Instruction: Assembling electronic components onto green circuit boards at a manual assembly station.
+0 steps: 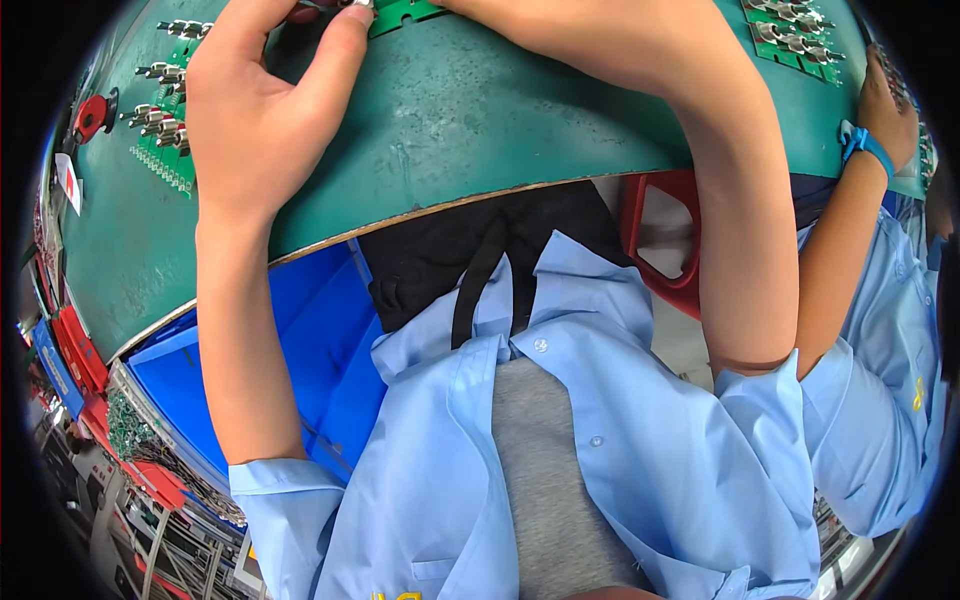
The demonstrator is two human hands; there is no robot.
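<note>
My left hand (pixel 260 100) reaches over the green worktable (pixel 450 120). Its thumb and fingers are pinched at the top edge of the picture on the left end of a small green circuit board (pixel 402 12), where a small metal part (pixel 357 3) shows. My right forearm (pixel 730 200) crosses the table toward the same spot. My right hand is cut off by the top edge.
Green boards with metal connectors lie at the table's left (pixel 165 130) and top right (pixel 800 35). A co-worker's hand (pixel 885 100) with a blue wristband (pixel 865 142) rests at the right. A blue bin (pixel 320 330) and a red bin (pixel 670 280) sit below the table edge.
</note>
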